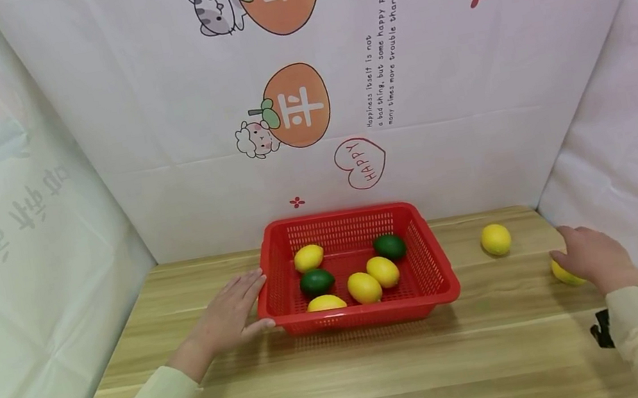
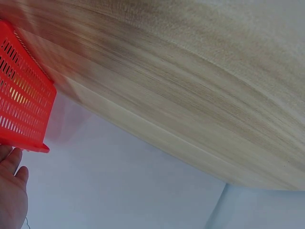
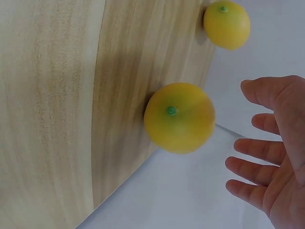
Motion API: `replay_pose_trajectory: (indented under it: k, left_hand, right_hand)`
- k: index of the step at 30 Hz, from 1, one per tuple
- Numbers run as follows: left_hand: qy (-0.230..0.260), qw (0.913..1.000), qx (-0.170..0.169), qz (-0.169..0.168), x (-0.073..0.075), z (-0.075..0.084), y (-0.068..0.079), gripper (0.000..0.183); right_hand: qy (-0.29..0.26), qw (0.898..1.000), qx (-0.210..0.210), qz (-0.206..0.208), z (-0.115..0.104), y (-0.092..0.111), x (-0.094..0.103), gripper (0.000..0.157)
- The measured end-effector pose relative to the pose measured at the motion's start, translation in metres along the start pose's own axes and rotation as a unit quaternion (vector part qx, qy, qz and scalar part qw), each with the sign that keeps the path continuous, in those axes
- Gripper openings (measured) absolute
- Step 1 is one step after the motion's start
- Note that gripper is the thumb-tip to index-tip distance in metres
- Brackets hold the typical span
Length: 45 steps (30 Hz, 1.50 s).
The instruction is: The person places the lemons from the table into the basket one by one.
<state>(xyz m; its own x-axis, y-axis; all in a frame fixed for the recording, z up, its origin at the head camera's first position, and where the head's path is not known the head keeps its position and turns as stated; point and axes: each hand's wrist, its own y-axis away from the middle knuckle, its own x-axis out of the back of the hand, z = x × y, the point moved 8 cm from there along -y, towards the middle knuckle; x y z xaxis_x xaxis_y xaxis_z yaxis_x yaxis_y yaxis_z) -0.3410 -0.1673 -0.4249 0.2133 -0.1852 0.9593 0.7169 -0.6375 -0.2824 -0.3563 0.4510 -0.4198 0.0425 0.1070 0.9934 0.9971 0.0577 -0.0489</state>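
A red slotted plastic basket (image 1: 363,310) stands at the back of the table with several yellow lemons (image 1: 364,288) and two dark green lemon-shaped fruits (image 1: 317,282) inside. My left hand (image 1: 226,319) rests its extended fingers against the basket's left rim; the left wrist view shows fingertips (image 2: 14,157) right at that rim. Over at the right, my right hand (image 1: 598,258) hovers above a round yellow fruit (image 1: 566,274), partly hiding it. In the right wrist view this fruit (image 3: 179,119) has a green stem spot, and the spread fingers hold nothing. Farther back lies a second round yellow fruit (image 1: 495,240).
A wood-grain table (image 1: 376,386) carries everything. White printed cloth (image 1: 441,136) rises behind it, with more white sheeting on the left (image 1: 22,277) and right (image 1: 632,139). Near the right sleeve is a small black object (image 1: 601,330).
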Motion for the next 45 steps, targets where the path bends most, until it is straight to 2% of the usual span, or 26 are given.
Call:
replay_pose_trajectory:
  k: [10, 25, 45]
  left_hand:
    - [-0.007, 1.0, -0.002, -0.002, -0.001, -0.001, 0.0, 0.085]
    - [-0.011, 0.9999, -0.009, 0.002, -0.002, 0.0, -0.001, 0.085]
    - [-0.003, 1.0, -0.009, 0.003, -0.001, 0.0, 0.0, 0.084]
  right_hand:
    - [-0.022, 0.998, -0.03, -0.042, 0.016, -0.004, -0.017, 0.077]
    - [-0.043, 0.997, -0.032, -0.055, 0.025, -0.005, -0.04, 0.081]
    - [-0.042, 0.998, -0.026, -0.039, 0.015, -0.006, -0.037, 0.074]
